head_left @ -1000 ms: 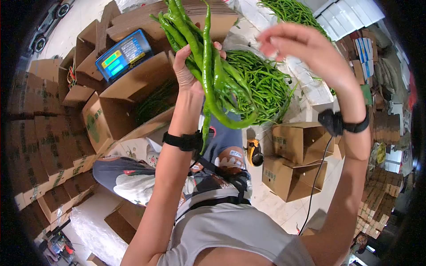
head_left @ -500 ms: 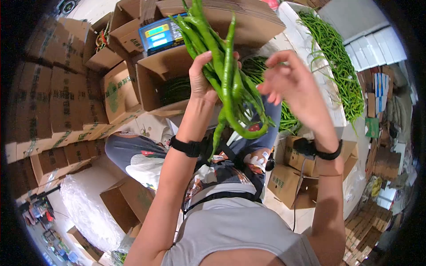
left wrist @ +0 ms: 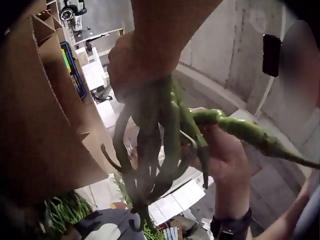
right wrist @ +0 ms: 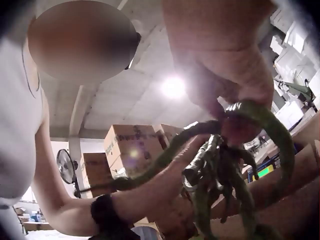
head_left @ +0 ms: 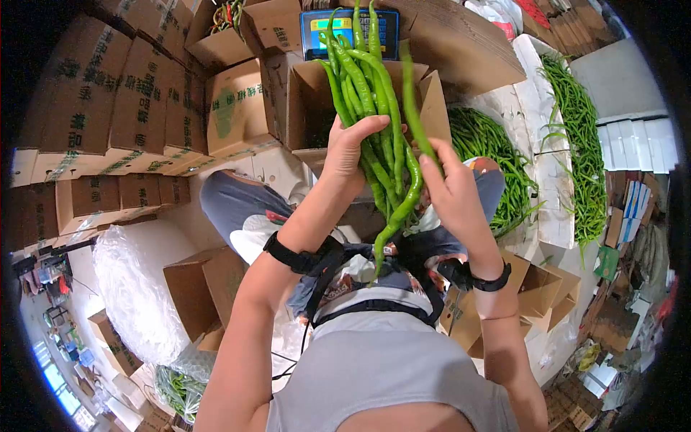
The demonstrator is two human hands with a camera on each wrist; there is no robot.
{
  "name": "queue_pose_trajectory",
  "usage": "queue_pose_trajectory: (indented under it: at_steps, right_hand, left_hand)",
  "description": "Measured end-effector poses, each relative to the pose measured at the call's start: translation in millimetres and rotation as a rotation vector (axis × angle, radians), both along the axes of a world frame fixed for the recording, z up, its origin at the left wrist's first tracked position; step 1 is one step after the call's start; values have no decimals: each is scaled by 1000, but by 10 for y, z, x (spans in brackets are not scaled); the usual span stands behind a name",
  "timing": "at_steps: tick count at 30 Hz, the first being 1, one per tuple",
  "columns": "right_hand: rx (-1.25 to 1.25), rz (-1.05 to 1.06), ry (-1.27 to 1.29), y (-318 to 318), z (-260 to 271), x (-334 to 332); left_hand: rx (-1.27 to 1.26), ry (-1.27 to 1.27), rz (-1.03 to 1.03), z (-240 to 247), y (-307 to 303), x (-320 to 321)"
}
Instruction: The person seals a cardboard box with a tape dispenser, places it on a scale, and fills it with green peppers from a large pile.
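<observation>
Head view: we record bright light, fisheye-bent edges, black corners, one blurred green chili pepper (head_left: 409,97). Left wrist view: we note dim haze. Right wrist view: ceiling lamp (right wrist: 174,87) glaring, right hand (right wrist: 227,75) shadowed.

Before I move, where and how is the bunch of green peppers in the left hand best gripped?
Probably just beyond the left hand, away from the body: grip the bunch across its width, coming from the person's left. There its peppers lie close side by side, while their far ends fan apart. The right hand, holding a single pepper, crowds the other side.
</observation>
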State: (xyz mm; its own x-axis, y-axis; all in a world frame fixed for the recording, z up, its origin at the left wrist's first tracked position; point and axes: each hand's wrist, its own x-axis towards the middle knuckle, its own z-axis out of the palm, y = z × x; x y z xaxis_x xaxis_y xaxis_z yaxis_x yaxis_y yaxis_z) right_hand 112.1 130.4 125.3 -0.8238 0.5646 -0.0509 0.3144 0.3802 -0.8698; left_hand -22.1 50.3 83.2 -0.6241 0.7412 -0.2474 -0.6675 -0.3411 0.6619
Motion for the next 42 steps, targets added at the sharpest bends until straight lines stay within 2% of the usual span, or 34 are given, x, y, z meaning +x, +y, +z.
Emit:
queue_pose_trajectory:
  at_steps: [2, 3, 6, 8, 9, 12, 15, 17, 20, 21, 23, 25, 27, 29, 31, 33, 35, 36, 37, 39, 40, 42]
  right_hand:
    - [-93, -117, 2, 38, -44, -13]
    - [-242, -149, -3, 69, -35, -9]
    - [-305, -128, 11, 39, 19, -37]
    - [-264, 30, -27, 20, 47, -41]
    - [-264, 32, -27, 25, 64, -34]
    - [-557, -32, 98, 126, 71, -15]
    - [-539, -76, 90, 82, 186, -10]
    - [-507, -80, 92, 86, 136, 7]
    - [-475, -193, 197, 79, 63, -9]
    - [-465, -194, 207, 76, 34, -22]
    - [-620, -131, 382, 52, 2, -46]
    - [-616, -92, 366, 87, -66, 19]
    - [-427, 82, 346, 87, -100, 63]
    - [-519, 47, 391, 51, -108, 66]
    - [-172, 112, 326, 63, -110, 75]
    - [-219, 93, 366, -22, -113, 45]
    - [-165, -9, 440, -108, -129, 25]
    - [-6, -22, 475, -149, -130, 6]
    - [-15, -15, 480, -208, -85, 17]
    - [663, -102, 192, -414, 168, -21]
    - [728, -143, 183, -534, 161, -67]
    - [854, -82, 225, -712, 152, -173]
  left_hand:
    - [7, -28, -39, 19, -17, -7]
    - [13, -53, -76, 21, -34, 6]
    - [35, -79, -72, 29, -38, 4]
    - [46, -43, -64, 30, -32, 6]
    - [46, -44, -62, 28, -42, 16]
    - [59, -48, -93, 55, -33, 15]
    - [116, -94, -147, 41, -20, 31]
    - [142, -48, -152, 47, -14, 67]
    - [68, 63, -147, 39, -21, 133]
    - [79, 72, -151, 21, -21, 151]
    - [108, 113, -157, -3, -28, 183]
    - [134, 148, -187, -4, -48, 167]
    - [135, 350, -253, 21, -65, 145]
    - [156, 316, -294, 63, -67, 112]
    - [184, 238, -371, 116, -96, 97]
    - [218, 192, -395, 123, -95, 77]
    - [325, 185, -418, 13, -76, 56]
    - [360, 191, -470, -74, -81, 23]
    - [351, 196, -463, -146, -80, 13]
    - [657, -66, -399, -254, -43, 43]
    - [762, -13, -357, -294, -18, 54]
    - [1159, -177, -386, -251, 68, 47]
